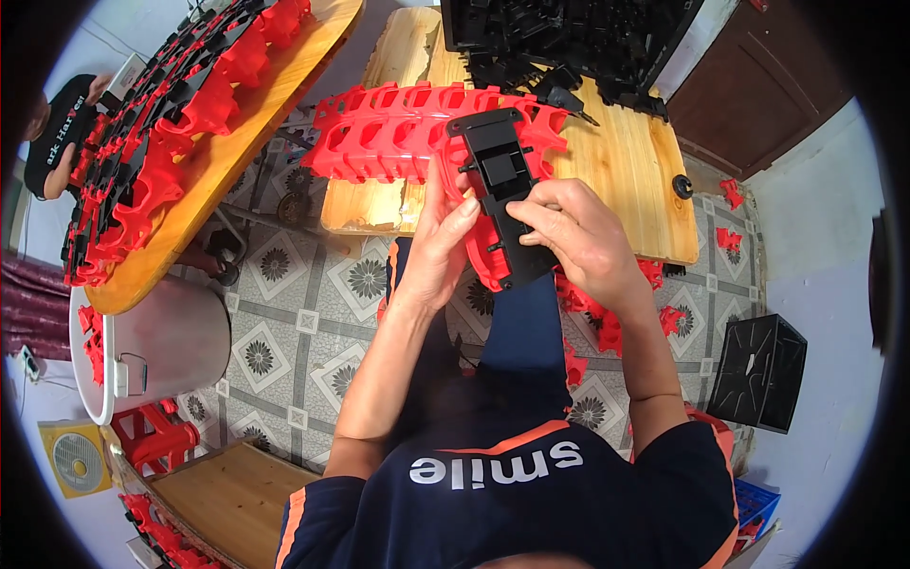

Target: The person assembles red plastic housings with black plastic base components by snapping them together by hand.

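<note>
Over the near edge of the wooden table, my left hand (438,245) grips a red plastic shell (488,261) from its left side, thumb in front. A long black plastic plate (500,166) with a square recess and small side pegs lies against that shell. My right hand (586,239) has its fingers bent and pressed together on the plate's lower half; whether a small piece is between them is hidden. Just beyond my hands, a row of nested red plastic shells (393,133) lies across the table.
A black crate (697,19) of black parts stands on the wooden table (649,204). At left, another table (123,284) bears red-and-black pieces, with a person (62,142) behind it. A white bin (171,332) and a black box (758,373) stand on the floor, where red pieces (607,327) lie.
</note>
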The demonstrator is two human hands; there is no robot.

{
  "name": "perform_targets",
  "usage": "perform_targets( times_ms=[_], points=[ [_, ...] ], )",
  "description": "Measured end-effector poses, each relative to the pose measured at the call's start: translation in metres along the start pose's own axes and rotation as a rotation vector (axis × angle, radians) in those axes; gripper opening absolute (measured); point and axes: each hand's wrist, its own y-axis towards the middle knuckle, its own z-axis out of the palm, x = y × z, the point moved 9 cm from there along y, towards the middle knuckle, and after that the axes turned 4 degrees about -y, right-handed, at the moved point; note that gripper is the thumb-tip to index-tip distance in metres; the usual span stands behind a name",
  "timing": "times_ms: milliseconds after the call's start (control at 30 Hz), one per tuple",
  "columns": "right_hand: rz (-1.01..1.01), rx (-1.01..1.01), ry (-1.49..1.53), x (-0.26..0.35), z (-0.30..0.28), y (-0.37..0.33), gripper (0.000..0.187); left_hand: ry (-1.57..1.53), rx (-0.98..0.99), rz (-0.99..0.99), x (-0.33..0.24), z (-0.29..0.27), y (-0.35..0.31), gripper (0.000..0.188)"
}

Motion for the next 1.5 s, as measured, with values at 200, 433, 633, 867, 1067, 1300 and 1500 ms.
perform_targets(
  times_ms=[200,433,633,867,1067,1300,1500],
  points=[
    [0.041,0.019,-0.039,0.0,0.005,-0.005,0.037,0.015,-0.069,0.013,0.005,-0.009,-0.001,0.103],
    [0.04,0.07,0.072,-0.008,0.019,-0.002,0.036,0.114,-0.029,-0.001,0.01,-0.011,0.002,0.109],
    [0.51,-0.5,0.718,-0.067,0.023,0.009,0.047,0.178,-0.021,0.042,-0.011,0.011,-0.012,0.106],
    [0.499,-0.501,0.785,-0.037,0.004,0.019,0.048,0.941,0.224,0.272,-0.043,0.035,-0.048,0.119],
    [0.106,-0.36,0.687,0.023,0.011,0.047,0.076,1.134,0.028,0.701,-0.075,0.043,-0.096,0.101],
    [0.125,-0.02,0.895,0.058,0.088,0.086,0.103,0.824,-0.668,1.268,-0.196,-0.042,-0.209,0.116],
    [0.368,0.352,0.94,0.014,0.169,0.051,0.043,0.375,-1.221,1.659,-0.304,-0.113,-0.4,0.079]
  ],
)
